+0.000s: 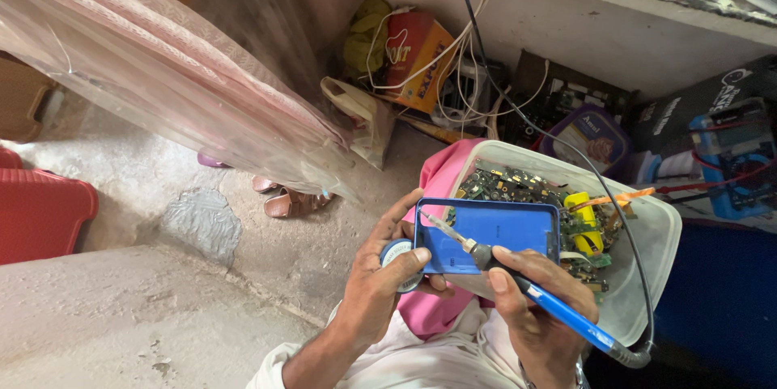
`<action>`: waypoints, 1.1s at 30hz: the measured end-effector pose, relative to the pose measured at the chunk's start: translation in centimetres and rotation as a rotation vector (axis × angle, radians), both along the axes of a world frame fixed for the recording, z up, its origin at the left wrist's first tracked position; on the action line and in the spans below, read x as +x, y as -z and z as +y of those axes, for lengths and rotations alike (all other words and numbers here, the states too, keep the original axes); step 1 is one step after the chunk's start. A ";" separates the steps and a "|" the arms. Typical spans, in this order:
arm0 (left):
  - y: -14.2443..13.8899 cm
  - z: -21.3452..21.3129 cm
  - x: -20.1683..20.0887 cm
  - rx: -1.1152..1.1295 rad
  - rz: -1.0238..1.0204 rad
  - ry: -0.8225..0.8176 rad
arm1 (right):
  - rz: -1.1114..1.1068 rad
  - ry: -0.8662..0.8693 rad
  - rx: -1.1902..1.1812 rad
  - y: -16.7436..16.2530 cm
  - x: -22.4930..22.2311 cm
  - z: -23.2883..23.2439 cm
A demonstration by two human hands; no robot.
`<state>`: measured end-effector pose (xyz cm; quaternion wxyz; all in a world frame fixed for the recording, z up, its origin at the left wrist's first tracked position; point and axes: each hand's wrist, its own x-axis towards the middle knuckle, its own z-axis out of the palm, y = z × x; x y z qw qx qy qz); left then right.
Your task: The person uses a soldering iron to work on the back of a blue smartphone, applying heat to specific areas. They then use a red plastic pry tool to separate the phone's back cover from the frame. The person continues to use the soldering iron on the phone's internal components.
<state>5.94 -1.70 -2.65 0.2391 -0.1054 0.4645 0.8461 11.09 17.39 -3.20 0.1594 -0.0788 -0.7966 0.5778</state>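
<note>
Head camera, looking down at a person seated on a rough concrete floor (pixel 121 332).

The left hand (pixel 380 280) grips the near left edge of a flat blue plastic case (pixel 490 231), thumb curled over its rim, and the same fingers pinch a small round tin (pixel 398 255) with a pale lid against the case's corner. The right hand (pixel 530 308) is closed around a soldering iron (pixel 518 276) like a pen, index finger laid along its dark collar. The iron's thin metal tip rests on the case's upper surface towards the left. Its handle is glossy blue plastic, ending in a grey cable (pixel 639 292) that loops up and away.

To do this well, I judge that the left hand should keep the case braced and level, while the right hand holds the tip at a shallow angle with light pressure, since the smooth plastic would mark easily under heat.

The case sits above a translucent white plastic tub (pixel 647 276), rounded at the corners, filled with green circuit boards (pixel 518 182) and yellow cylindrical parts (pixel 581 207). A bright pink cloth (pixel 437 308) lies beneath. To the left, a sheer pink fabric under clear plastic sheeting (pixel 162 65) hangs down, and a ribbed red plastic object (pixel 40 211) sits at the edge. A pair of sandals (pixel 287 199) lies on the floor.
</note>
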 end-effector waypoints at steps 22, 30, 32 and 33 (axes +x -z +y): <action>0.2 0.1 -0.1 0.014 0.017 0.014 | -0.004 0.011 0.029 0.0 -0.2 0.1; 0.4 0.1 0.0 0.008 0.016 0.015 | -0.014 -0.010 -0.058 0.0 -0.2 0.2; 0.3 0.1 0.0 0.012 0.020 0.012 | -0.016 -0.010 -0.054 0.0 -0.2 0.1; 0.3 0.1 -0.1 0.014 0.022 0.010 | -0.016 -0.010 -0.051 0.0 -0.3 0.1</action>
